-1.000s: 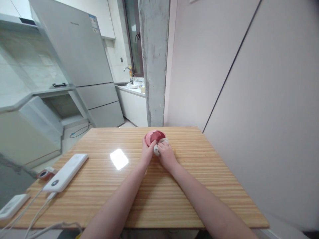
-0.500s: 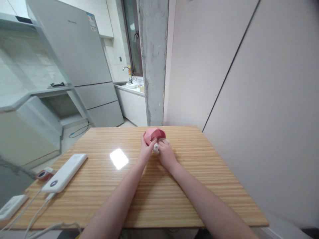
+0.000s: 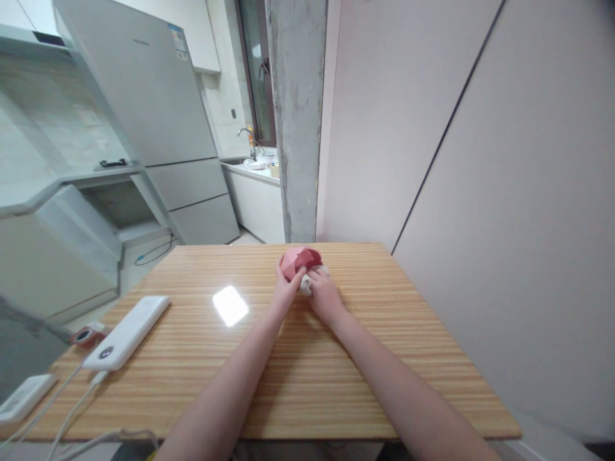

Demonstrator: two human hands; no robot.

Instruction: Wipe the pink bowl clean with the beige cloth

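Both my hands meet at the far middle of a wooden table point(image 3: 298, 358). My left hand point(image 3: 284, 289) grips the left side of a small pink and dark-red rounded object point(image 3: 298, 260), thumb pressed against it. My right hand point(image 3: 325, 294) is closed on a small white piece point(image 3: 305, 286) just below the pink object, fingers curled round it. The underside of the pink object and most of the white piece are hidden by my fingers.
A white power bank point(image 3: 127, 331) with a cable lies at the table's left, with a small red device point(image 3: 87, 335) beside it and another white block point(image 3: 24, 397) at the left edge. A wall runs along the right. A fridge point(image 3: 154, 121) and concrete pillar point(image 3: 298, 115) stand beyond.
The pink object has turned a little in my hands, its dark-red part showing differently. Both hands have stayed at the same spot on the table.
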